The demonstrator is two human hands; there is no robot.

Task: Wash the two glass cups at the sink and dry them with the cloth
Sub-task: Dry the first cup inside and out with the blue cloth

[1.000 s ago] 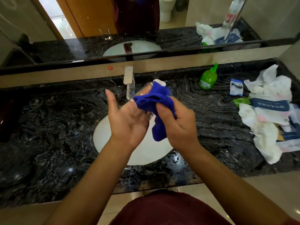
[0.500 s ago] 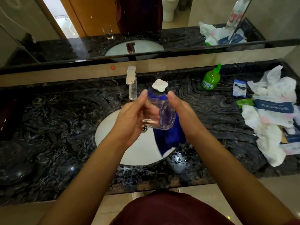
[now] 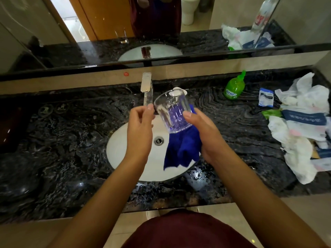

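A clear ribbed glass cup [image 3: 171,111] is held tilted over the white sink basin [image 3: 121,151], its mouth toward the upper left. My left hand [image 3: 141,129] pinches the cup's rim between thumb and fingers. My right hand [image 3: 204,131] holds the blue cloth [image 3: 182,151] against the cup's far side, thumb on the glass. The cloth hangs down below the cup's base. A second glass [image 3: 122,37] shows only as a reflection in the mirror, left of the basin.
The chrome faucet [image 3: 147,86] stands just behind the cup. A green soap bottle [image 3: 233,87] is at the back right. Crumpled white plastic bags and packets [image 3: 302,126] cover the right end of the wet black marble counter [image 3: 62,140].
The cloth went from bunched over the cup's mouth to lying behind and under the cup. The cup is now uncovered, tilted, and the left hand has shifted to its rim.
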